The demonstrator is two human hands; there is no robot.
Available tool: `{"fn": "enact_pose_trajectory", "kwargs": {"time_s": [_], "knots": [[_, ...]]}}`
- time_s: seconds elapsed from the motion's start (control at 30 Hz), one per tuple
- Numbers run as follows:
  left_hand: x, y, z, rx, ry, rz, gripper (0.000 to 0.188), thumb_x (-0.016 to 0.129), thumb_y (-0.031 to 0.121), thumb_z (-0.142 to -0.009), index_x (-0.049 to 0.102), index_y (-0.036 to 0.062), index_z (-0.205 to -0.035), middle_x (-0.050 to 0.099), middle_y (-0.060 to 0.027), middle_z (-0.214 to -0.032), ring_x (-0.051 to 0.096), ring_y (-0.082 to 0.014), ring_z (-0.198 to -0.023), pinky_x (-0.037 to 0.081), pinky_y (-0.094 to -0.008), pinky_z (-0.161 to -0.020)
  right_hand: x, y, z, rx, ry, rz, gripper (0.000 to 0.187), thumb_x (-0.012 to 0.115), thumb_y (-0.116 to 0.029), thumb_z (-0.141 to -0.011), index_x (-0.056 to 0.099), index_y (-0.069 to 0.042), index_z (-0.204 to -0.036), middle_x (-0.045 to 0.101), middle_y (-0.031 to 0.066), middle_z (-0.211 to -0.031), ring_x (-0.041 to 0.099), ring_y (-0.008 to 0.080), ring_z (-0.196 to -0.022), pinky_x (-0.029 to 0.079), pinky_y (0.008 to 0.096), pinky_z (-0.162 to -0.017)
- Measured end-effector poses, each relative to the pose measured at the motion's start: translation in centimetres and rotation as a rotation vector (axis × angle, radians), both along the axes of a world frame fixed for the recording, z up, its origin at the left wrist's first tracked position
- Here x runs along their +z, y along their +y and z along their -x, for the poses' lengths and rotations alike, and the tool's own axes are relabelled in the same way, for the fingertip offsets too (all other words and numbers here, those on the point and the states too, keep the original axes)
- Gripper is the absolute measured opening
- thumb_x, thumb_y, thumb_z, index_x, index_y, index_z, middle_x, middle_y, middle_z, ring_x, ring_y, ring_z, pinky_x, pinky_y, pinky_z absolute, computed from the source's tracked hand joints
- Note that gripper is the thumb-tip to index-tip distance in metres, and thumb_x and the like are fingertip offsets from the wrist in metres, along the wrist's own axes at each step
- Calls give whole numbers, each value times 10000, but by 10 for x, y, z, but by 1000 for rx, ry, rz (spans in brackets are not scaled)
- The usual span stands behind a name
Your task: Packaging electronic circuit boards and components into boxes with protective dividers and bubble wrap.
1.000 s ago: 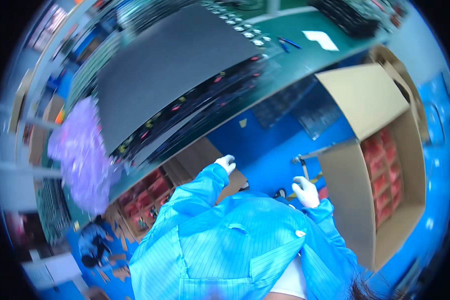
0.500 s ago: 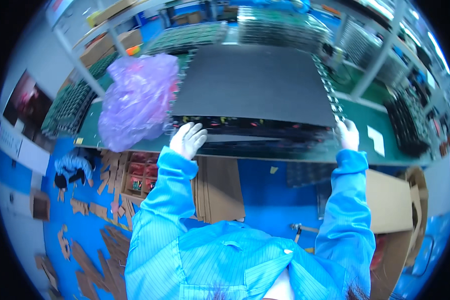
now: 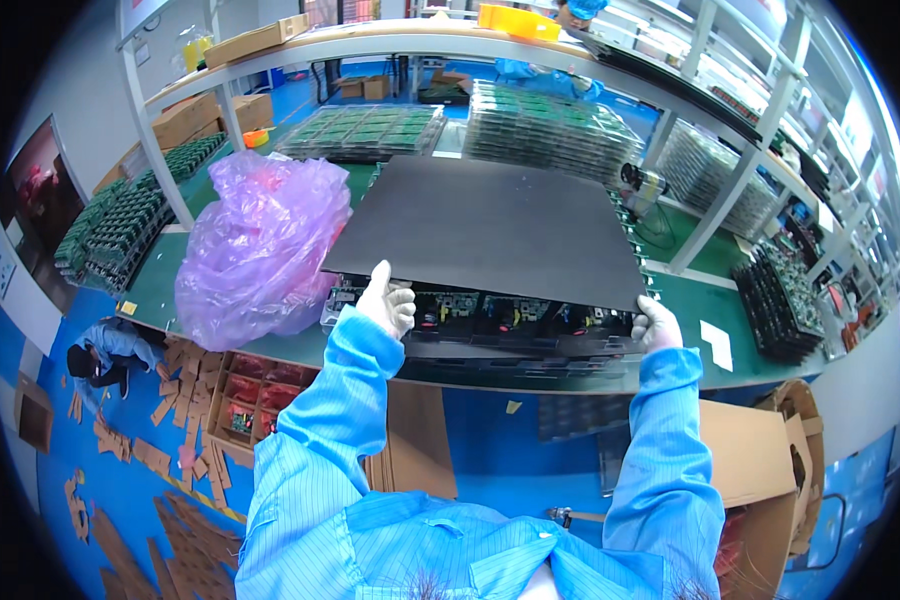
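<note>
A large flat black sheet (image 3: 500, 215) lies over a stack of circuit boards (image 3: 460, 308) at the table's front. Its near edge is raised and slants, and boards with small yellow and red parts show beneath it. My left hand (image 3: 388, 302), in a white glove, is closed at the sheet's near left edge, thumb on top. At the near right corner my right hand (image 3: 657, 325), also gloved, pinches the sheet. The fingertips under the sheet are partly hidden. Left of the sheet, a crumpled purple plastic bag (image 3: 260, 255) rests against the stack.
Trays of green boards (image 3: 545, 125) are stacked behind the sheet. More boards stand at the right (image 3: 778, 300). White shelf posts (image 3: 715, 205) rise from the green table (image 3: 690, 285). Cardboard boxes (image 3: 750, 450) stand below; another person (image 3: 115, 350) crouches on the floor at left.
My hands have closed on the black sheet's near edge, which is now raised, uncovering more of the boards. The whole view has shifted, showing more of the far room.
</note>
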State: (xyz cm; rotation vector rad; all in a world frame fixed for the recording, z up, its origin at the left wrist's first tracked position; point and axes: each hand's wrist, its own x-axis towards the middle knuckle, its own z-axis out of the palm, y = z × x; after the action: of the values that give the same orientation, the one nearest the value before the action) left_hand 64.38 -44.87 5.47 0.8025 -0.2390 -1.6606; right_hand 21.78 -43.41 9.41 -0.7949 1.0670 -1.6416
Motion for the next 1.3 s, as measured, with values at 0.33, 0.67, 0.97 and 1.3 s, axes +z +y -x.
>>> {"fn": "enact_pose_trajectory", "kwargs": {"time_s": [0.33, 0.67, 0.97, 1.3], "knots": [[58, 85, 43, 234, -319, 360, 196, 513, 86, -805, 503, 40, -995, 528, -52, -653, 422, -89, -393, 319, -181, -321, -2, 123, 20, 65, -308, -71, 370, 478, -202, -823, 500, 12, -1123, 596, 128, -997, 573, 199, -826, 460, 289, -696], [60, 118, 52, -440, -325, 913, 175, 545, 70, -771, 572, 20, -937, 594, -81, -694, 520, -137, -574, 426, -216, -524, 45, 202, 29, -268, -180, 207, 449, 490, -255, -821, 445, 13, -1178, 569, 170, -1054, 584, 260, -858, 465, 355, -775], [15, 111, 58, -553, -837, 791, 194, 503, 38, -788, 553, -25, -965, 595, -89, -686, 515, -122, -570, 412, -193, -549, 192, 79, 70, -1052, 1807, 837, 276, 576, -68, -777, 533, 36, -1029, 610, 106, -861, 584, 167, -716, 450, 164, -622], [-9, 115, 65, -313, -926, 471, 151, 534, 69, -772, 592, 10, -899, 603, -48, -658, 511, -121, -540, 403, -207, -518, 303, -154, -22, -411, 464, 467, 285, 514, -182, -848, 500, -19, -1080, 546, 144, -1063, 576, 260, -899, 477, 292, -791]]}}
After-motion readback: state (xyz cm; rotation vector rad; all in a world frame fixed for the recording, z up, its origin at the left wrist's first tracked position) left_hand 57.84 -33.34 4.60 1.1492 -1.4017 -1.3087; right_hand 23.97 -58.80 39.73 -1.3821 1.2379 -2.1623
